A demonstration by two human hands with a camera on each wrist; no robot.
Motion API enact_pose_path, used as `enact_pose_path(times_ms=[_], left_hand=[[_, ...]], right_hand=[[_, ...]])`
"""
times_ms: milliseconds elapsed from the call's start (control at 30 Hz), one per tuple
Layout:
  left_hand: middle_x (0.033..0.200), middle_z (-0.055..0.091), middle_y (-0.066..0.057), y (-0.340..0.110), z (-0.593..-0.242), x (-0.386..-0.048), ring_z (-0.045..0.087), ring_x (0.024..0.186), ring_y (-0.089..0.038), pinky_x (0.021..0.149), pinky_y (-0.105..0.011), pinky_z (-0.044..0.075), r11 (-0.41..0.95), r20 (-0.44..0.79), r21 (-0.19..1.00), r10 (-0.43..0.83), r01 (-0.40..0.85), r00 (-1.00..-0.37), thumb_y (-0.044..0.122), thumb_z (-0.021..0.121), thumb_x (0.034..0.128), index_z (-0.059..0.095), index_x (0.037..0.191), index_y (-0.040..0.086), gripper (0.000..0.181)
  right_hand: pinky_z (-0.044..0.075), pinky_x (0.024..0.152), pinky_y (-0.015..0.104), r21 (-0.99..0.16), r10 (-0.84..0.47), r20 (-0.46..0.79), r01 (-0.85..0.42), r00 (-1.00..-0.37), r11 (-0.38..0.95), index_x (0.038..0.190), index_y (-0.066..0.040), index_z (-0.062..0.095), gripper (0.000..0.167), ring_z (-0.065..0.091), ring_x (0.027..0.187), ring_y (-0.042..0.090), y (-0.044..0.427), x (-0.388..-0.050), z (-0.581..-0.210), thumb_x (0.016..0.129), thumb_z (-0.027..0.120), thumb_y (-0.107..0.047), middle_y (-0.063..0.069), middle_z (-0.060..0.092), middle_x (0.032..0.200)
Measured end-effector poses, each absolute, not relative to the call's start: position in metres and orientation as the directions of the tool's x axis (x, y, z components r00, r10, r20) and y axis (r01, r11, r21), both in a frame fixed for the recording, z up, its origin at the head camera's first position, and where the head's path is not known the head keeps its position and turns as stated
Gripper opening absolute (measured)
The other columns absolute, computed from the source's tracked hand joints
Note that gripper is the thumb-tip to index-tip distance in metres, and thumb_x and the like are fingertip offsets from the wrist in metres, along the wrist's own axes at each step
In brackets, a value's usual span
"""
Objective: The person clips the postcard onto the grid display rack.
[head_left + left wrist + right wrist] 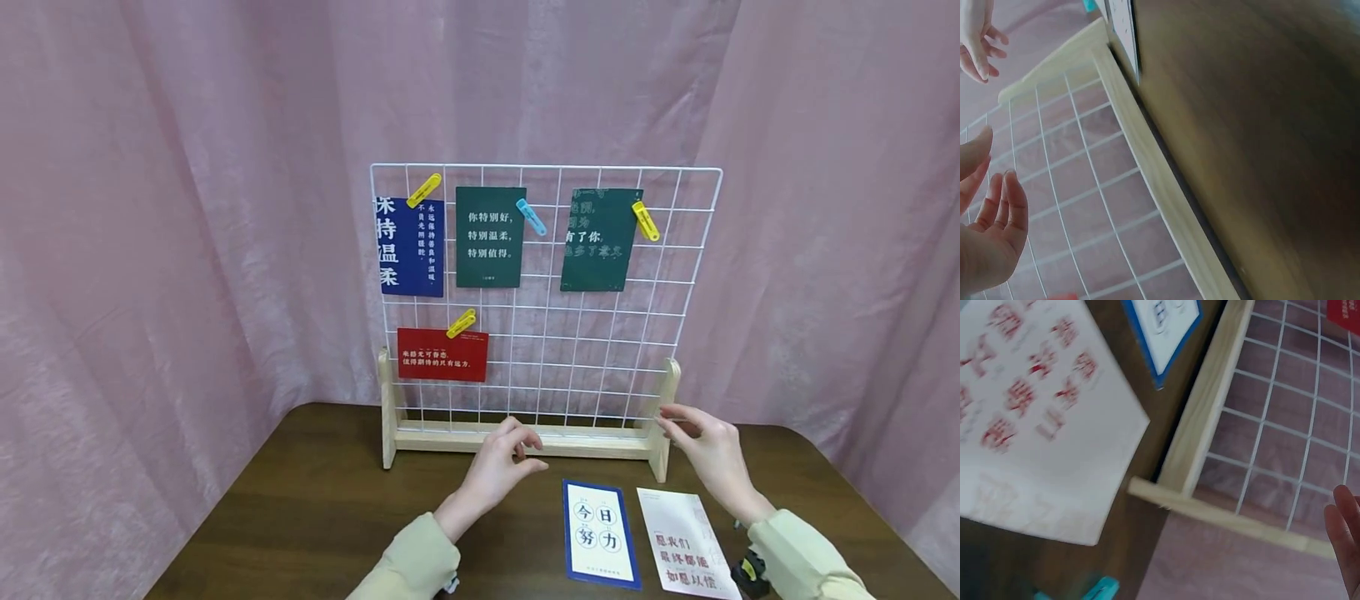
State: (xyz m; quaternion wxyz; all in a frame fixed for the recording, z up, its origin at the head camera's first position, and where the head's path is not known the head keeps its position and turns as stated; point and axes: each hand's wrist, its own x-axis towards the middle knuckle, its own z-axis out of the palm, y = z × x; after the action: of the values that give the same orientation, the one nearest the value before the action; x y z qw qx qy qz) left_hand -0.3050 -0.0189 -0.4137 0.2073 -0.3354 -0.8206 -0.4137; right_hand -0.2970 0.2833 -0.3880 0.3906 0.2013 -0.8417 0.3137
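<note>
Blue-edged card, lower right of pic, long axis near-vert., lies down-right of yr L hand, the nearer; yr R hand is up-right. Both empty, fingers loosely bent.

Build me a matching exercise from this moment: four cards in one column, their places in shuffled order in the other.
1. Red card
2. Dark-blue card
3. Blue-bordered card
4. Pale card with red writing

A. On the table, right of another card
B. On the grid, upper left
C. On the table, left of another card
D. On the grid, lower left

Pairs: 1-D, 2-B, 3-C, 4-A
</note>
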Motion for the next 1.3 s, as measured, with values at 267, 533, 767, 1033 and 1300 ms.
enact_pose_path(times_ms=[267,533,767,1033,1300], left_hand=[[0.086,0.05,0.006,0.009,-0.417,-0.311,0.049,0.07,-0.009,0.061,-0.016,0.041,0.461,0.508,0.544,0.483,0.701,-0.713,0.013,0.079,0.0698,0.064,0.088,0.013,0.024],[0.083,0.05,0.003,0.026,-0.435,-0.322,0.048,0.073,-0.007,0.064,-0.018,0.041,0.496,0.334,0.601,0.556,0.627,-0.761,0.014,0.081,0.0673,0.064,0.094,0.007,0.033],[0.086,0.052,0.001,0.029,-0.442,-0.332,0.05,0.078,-0.012,0.068,-0.019,0.041,0.522,0.262,0.603,0.585,0.603,-0.768,0.012,0.081,0.0653,0.063,0.1,0.004,0.04],[0.086,0.052,-0.001,0.035,-0.453,-0.337,0.051,0.079,-0.014,0.069,-0.02,0.041,0.548,0.25,0.592,0.572,0.591,-0.781,0.013,0.083,0.0626,0.063,0.1,0.002,0.043],[0.095,0.052,0.0,0.043,-0.46,-0.337,0.05,0.09,-0.014,0.077,-0.021,0.04,0.586,0.224,0.555,0.577,0.59,-0.785,0.019,0.084,0.0616,0.063,0.101,0.006,0.047]], right_hand=[[0.042,0.054,0.014,-0.391,-0.068,0.721,-0.486,-0.689,0.781,0.097,-0.003,0.067,0.021,0.061,0.066,0.014,0.306,-0.286,-0.401,0.076,0.071,-0.003,0.006,0.067,0.084],[0.047,0.064,0.031,-0.424,-0.05,0.633,-0.4,-0.773,0.812,0.099,-0.004,0.066,0.021,0.062,0.078,0.027,0.331,-0.282,-0.416,0.079,0.07,-0.011,0.008,0.066,0.089],[0.043,0.069,0.05,-0.512,-0.016,0.456,-0.277,-0.89,0.813,0.106,0.003,0.062,0.032,0.057,0.085,0.035,0.353,-0.288,-0.427,0.082,0.068,-0.018,0.016,0.064,0.092],[0.041,0.072,0.053,-0.523,-0.004,0.329,-0.185,-0.944,0.832,0.11,0.008,0.056,0.044,0.049,0.095,0.046,0.372,-0.284,-0.441,0.082,0.068,-0.024,0.029,0.056,0.104],[0.036,0.076,0.06,-0.536,0.01,0.235,-0.121,-0.972,0.836,0.114,0.014,0.05,0.06,0.047,0.053,0.021,0.385,-0.284,-0.45,0.08,0.069,-0.033,0.031,0.051,0.099]])
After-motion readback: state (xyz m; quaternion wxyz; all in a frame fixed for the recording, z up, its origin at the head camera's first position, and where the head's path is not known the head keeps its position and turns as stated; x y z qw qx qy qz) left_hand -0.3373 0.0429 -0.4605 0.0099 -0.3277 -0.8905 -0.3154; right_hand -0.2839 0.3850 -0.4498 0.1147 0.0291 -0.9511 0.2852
